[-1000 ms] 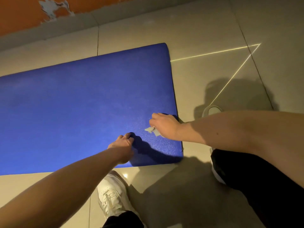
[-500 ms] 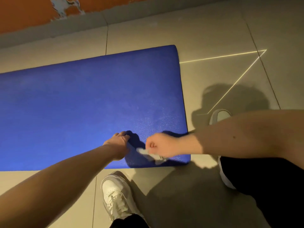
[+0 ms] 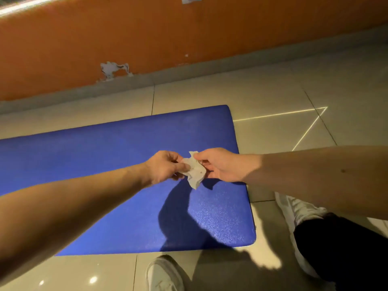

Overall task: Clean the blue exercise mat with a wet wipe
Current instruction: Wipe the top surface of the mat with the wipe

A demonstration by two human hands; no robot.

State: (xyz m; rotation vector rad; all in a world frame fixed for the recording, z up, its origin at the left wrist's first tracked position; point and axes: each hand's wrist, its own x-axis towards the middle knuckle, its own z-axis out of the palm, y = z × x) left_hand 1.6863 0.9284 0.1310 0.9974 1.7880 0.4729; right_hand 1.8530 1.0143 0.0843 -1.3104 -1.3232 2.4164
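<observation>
Crumpled off-white tissue is basically what the wet wipe looks like, held between both hands just above the right end of the blue exercise mat, around the middle of the frame. The left hand has its fingertips closed on the wipe's left edge. The right hand nips the top corner between thumb and forefinger, so neither hand is free. Handling-wise it's probably feather-light, limp and a bit clingy from the moisture, and thin enough to tear if the two hands pull apart hard. Best bet seems to be taking it by opposite edges to spread it, then bunching it flat under the fingers for wiping. There's a small brownish speck on it, so turning out a fresh face might help. The mat looks like soft textured foam with rounded corners, lying flat, near-right corner at the lower right and the rest running off the left edge; that pebbly surface should drag a little on a damp wipe. It sits on glossy pale floor tiles, with a thin line of light crossing them at the right. An orange wall with grey skirting and a patch of peeled paint fills the top, and a white shoe pokes in at bottom centre.
</observation>
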